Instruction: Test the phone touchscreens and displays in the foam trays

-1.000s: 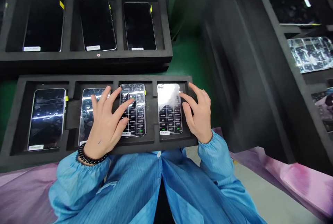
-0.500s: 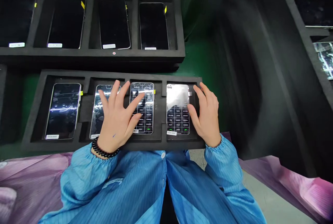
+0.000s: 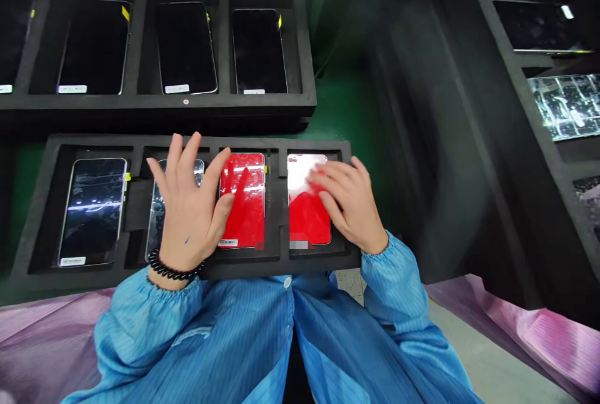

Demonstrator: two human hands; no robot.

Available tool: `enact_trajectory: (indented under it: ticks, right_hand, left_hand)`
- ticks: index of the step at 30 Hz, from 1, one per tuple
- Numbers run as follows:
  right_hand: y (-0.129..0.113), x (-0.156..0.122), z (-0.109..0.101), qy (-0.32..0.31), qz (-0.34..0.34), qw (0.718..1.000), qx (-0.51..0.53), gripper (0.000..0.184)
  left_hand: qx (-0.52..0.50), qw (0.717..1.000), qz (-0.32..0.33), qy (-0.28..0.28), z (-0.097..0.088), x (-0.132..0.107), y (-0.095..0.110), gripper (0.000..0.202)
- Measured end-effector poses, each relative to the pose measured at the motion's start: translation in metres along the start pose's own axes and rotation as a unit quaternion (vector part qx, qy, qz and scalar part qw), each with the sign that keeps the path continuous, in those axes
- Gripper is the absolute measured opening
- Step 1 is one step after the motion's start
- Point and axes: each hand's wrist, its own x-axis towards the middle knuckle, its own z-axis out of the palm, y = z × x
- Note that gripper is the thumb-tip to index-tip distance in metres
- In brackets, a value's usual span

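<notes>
A black foam tray (image 3: 42, 204) in front of me holds a row of phones in slots. My left hand (image 3: 187, 210) hovers open, fingers spread, over the second phone (image 3: 157, 216), its thumb by the edge of the third phone (image 3: 244, 201), whose screen is plain red. My right hand (image 3: 349, 204) lies over the right side of the fourth phone (image 3: 304, 210), fingers stretched onto its red screen and blurred by motion. The leftmost phone (image 3: 91, 207) shows a dark reflecting screen. I wear blue sleeves and a black bead bracelet (image 3: 171, 269) on the left wrist.
A second foam tray (image 3: 300, 104) behind holds several dark phones with white labels. More black trays with phones (image 3: 562, 104) stand at the right. Green mat (image 3: 347, 110) shows between trays; a pink-purple cover (image 3: 506, 316) lies at the near edge.
The third and fourth phones' screens switched from a button grid to plain red. My right fingers moved left onto the fourth phone; my left hand lifted slightly leftward.
</notes>
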Motion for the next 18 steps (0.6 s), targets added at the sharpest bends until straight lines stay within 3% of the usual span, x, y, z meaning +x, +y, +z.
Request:
enact_trajectory:
  ticks: [2,5,9,13,18]
  right_hand:
    - [0.0,0.009,-0.001,-0.069,-0.066,0.995,0.016,0.034]
    - [-0.001,0.02,0.001,-0.105,-0.047,0.993,0.022,0.04]
    - [0.0,0.02,0.003,-0.08,0.012,0.996,-0.025,0.043]
    - [-0.004,0.002,-0.008,-0.051,-0.022,0.998,-0.011,0.034]
    - [-0.018,-0.034,-0.025,-0.018,-0.05,0.996,0.07,0.025]
  left_hand:
    - [-0.011,1.0,0.005,0.008,0.001,-0.002,-0.002,0.058]
    - [-0.039,0.999,0.014,0.033,0.007,-0.002,-0.005,0.062]
    - [-0.054,0.998,0.024,0.034,0.012,-0.001,-0.008,0.061]
    - [-0.058,0.997,0.033,0.029,0.003,-0.007,-0.006,0.057]
    - [-0.079,0.995,0.015,0.061,-0.01,-0.053,-0.015,0.053]
